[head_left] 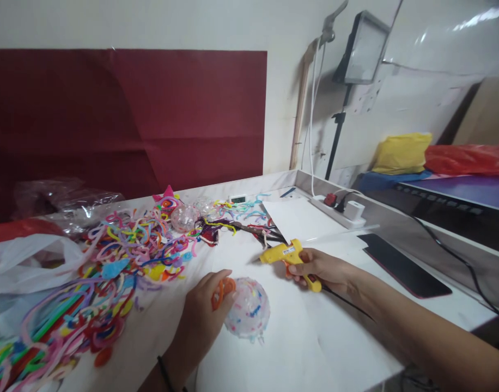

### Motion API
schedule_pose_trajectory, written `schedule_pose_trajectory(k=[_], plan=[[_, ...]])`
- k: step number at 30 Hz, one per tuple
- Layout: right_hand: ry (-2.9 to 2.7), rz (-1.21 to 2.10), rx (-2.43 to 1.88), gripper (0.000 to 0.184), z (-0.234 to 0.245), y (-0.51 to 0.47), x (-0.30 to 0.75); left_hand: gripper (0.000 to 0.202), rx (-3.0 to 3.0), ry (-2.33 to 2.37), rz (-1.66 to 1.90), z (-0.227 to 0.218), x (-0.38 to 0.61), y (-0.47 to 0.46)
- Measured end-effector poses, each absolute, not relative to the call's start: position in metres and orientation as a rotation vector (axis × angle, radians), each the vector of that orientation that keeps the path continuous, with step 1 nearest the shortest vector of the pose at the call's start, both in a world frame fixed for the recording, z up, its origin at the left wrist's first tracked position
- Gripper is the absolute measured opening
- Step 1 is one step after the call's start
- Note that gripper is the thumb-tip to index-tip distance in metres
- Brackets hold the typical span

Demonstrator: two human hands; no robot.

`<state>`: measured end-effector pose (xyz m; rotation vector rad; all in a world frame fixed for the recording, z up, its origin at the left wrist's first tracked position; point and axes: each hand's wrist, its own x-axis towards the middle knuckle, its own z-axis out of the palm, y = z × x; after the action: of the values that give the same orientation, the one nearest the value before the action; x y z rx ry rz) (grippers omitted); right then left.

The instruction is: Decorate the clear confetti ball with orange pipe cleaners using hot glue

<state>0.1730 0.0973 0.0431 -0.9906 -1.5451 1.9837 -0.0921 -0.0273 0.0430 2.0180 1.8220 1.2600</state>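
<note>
My right hand [321,267] is wrapped round the handle of a yellow glue gun [283,252], whose nozzle points left, over the paper. A black cord runs from its grip under my forearm. Between the thumb and fingers of my left hand [202,307] is a curled orange pipe cleaner [221,293]. Right beside that hand, a clear round ball [249,310] with pink, white and blue specks rests on the white paper [306,337]. The orange piece overlaps the ball's left edge, and I cannot tell whether they are joined.
A heap of colourful pipe cleaners [139,239] covers the left side, beside a white plastic bag [32,261]. Two more clear balls, one of them a speckled ball [185,218], sit behind. A power strip [338,211] and a black phone-like slab [405,267] lie at right.
</note>
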Motion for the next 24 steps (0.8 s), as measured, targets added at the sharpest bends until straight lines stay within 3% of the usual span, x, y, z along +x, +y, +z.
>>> schedule_pose_trajectory(k=[11, 24], plan=[[-1.593, 1.718, -1.022, 0.04, 0.04, 0.087, 0.171, 0.027, 2.049, 1.812, 1.262, 0.042, -0.093, -0.027], [-1.413, 1.723, -1.046, 0.046, 0.039, 0.093, 0.166, 0.028, 2.042, 1.815, 1.223, 0.042, -0.094, -0.027]])
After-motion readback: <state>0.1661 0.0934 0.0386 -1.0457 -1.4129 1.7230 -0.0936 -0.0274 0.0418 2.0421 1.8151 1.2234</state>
